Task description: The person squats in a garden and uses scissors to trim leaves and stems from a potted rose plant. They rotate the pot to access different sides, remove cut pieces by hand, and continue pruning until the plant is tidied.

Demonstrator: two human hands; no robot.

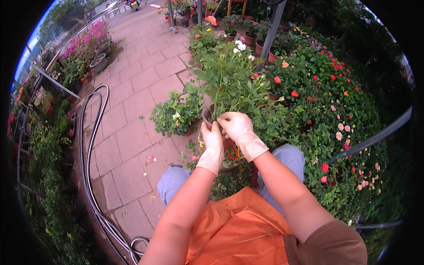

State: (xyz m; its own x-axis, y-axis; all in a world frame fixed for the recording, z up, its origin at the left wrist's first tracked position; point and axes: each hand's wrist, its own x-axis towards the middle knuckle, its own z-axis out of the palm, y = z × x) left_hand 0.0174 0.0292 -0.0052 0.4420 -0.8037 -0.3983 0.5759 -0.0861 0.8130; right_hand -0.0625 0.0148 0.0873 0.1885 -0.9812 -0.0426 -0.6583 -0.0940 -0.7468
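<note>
Before me stands a potted rose plant (232,79) with green leaves, white blooms and pale buds. The rim of its plastic flower pot (206,116) shows just beyond my hands. My left hand (212,140), in a pale thin glove, grips the near left side of that rim, thumb up. Beside it my right hand (238,127), gloved alike, curls over the pot near the stems. Its fingertips are bunched together and partly hidden, so I cannot tell whether they pinch anything. Orange-red looped handles (234,153), apparently of scissors, lie below my right wrist.
A small leafy potted plant (179,111) stands to the left on stone paving (132,159). Dense flowering roses (318,99) crowd the right side, crossed by a grey metal pole (374,134). A looped hose (86,165) runs along the left. Fallen petals (150,159) dot the paving.
</note>
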